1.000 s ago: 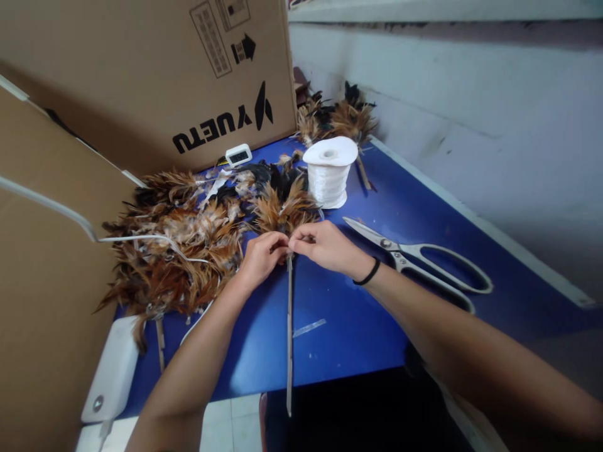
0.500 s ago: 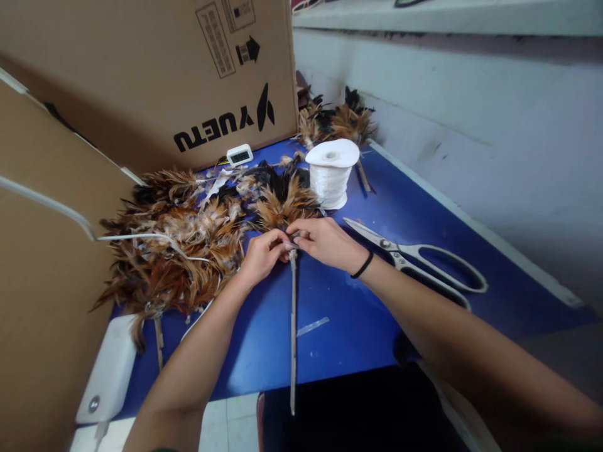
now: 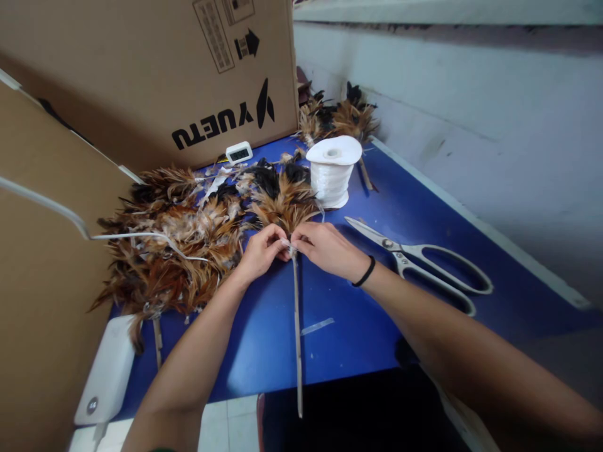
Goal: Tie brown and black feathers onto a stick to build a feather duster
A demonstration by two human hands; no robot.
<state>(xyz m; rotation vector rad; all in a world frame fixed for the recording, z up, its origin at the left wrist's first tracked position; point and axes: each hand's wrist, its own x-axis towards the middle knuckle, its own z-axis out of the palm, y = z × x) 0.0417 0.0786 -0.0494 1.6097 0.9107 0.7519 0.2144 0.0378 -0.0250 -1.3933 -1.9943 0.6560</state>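
My left hand point(image 3: 260, 252) and my right hand point(image 3: 325, 247) meet at the top of a thin stick point(image 3: 297, 339), fingers pinched closed where a bunch of brown feathers point(image 3: 282, 207) joins it. The stick runs toward me past the blue table's point(image 3: 358, 339) front edge. A thin white thread seems to lead from the pinch toward the white spool point(image 3: 332, 169) just behind my right hand. A black band sits on my right wrist.
Large scissors point(image 3: 424, 263) lie to the right of my right hand. A heap of brown and black feathers point(image 3: 169, 251) lies at left, more feathers point(image 3: 339, 116) at the back by the wall. Cardboard boxes point(image 3: 155, 69) stand behind and at left, with a small white digital display point(image 3: 238, 152).
Both hands stay pinched at the feather-stick joint with small finger movements; the stick's lower end has swung slightly right. The view shifted a little.
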